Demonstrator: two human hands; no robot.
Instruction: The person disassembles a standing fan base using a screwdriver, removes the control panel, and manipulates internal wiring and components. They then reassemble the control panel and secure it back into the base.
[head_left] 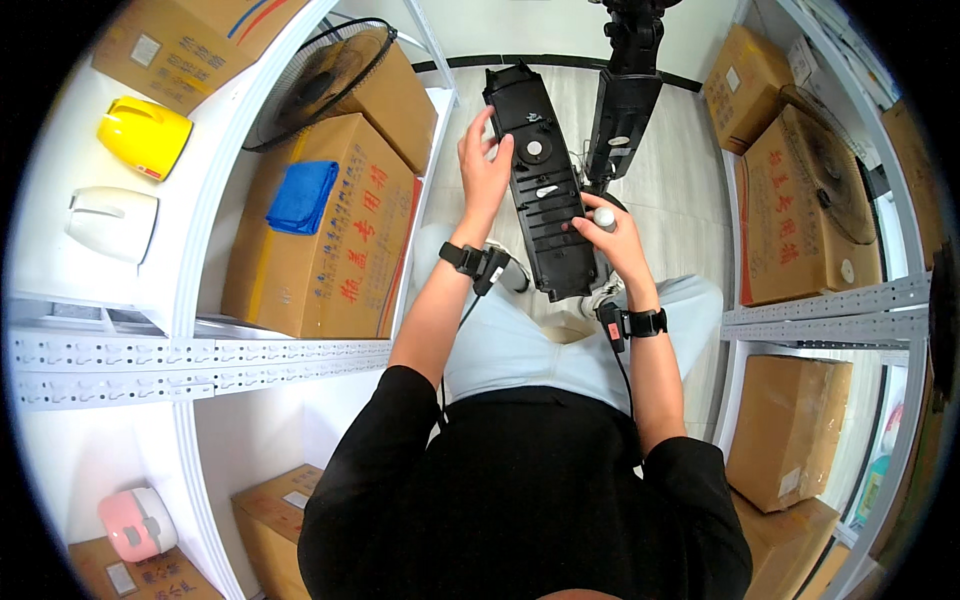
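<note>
Between the legs in pale trousers (497,350), gripping with the right hand (622,242) a light grey, round-ended piece (604,218), mostly hidden, at the right edge of a long black ribbed panel (548,215). A little farther, touching the left edge of this same panel with the left hand (484,172), with thumb and fingers spread. Farthest, showing a black upright stand (622,120) right of the panel, before the pale wall (500,28).

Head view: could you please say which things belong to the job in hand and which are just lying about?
Likely the job: black panel, at left hand; grey cylinder, in right hand; perhaps black stand.
Lying about: blue cloth; kettles; fan guards; boxes.
</note>
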